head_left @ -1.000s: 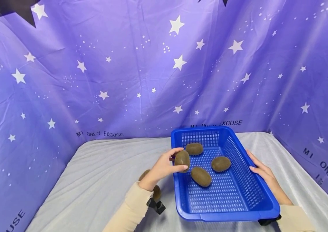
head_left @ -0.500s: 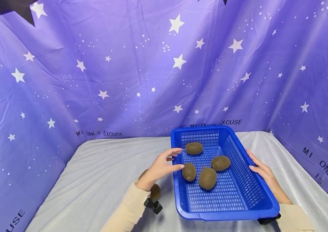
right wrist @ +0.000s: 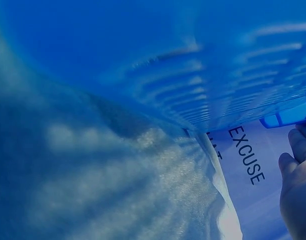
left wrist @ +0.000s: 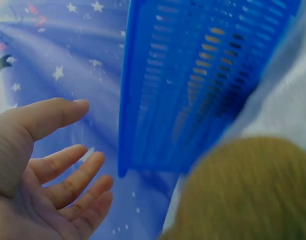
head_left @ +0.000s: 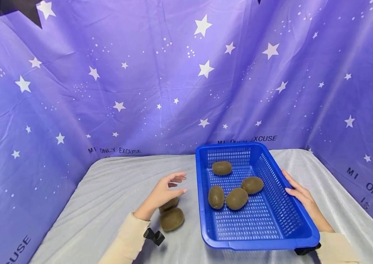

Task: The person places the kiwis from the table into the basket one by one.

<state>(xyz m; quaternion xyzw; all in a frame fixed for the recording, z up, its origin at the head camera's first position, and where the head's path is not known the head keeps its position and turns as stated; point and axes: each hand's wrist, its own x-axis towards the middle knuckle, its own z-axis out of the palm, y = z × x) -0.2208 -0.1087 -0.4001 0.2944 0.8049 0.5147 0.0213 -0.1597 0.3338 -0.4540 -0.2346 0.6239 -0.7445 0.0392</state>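
A blue plastic basket (head_left: 203,220) with slotted walls holds several brown kiwis, among them one kiwi (head_left: 222,168) at its far end and another kiwi (head_left: 216,197) by its left wall. My left hand (head_left: 161,190) is off to the basket's left with nothing in it, thumb and fingers spread apart; the left wrist view shows the bare palm. Below that hand, one kiwi (head_left: 172,219) lies on the cloth, and a second kiwi (head_left: 169,205) is partly hidden behind the wrist. My right hand (head_left: 302,192) rests against the basket's right side, fingers extended along the rim.
A pale grey cloth (head_left: 114,198) covers the table. Purple star-printed curtains (head_left: 140,80) enclose it at the back and both sides. Black camera mounts sit on the wrists, the left mount (head_left: 154,236) near the loose kiwis.
My left hand has let go of a kiwi inside the basket and moved back left, out past the rim. The front kiwis rolled and shifted. My right hand stays at the basket's side.
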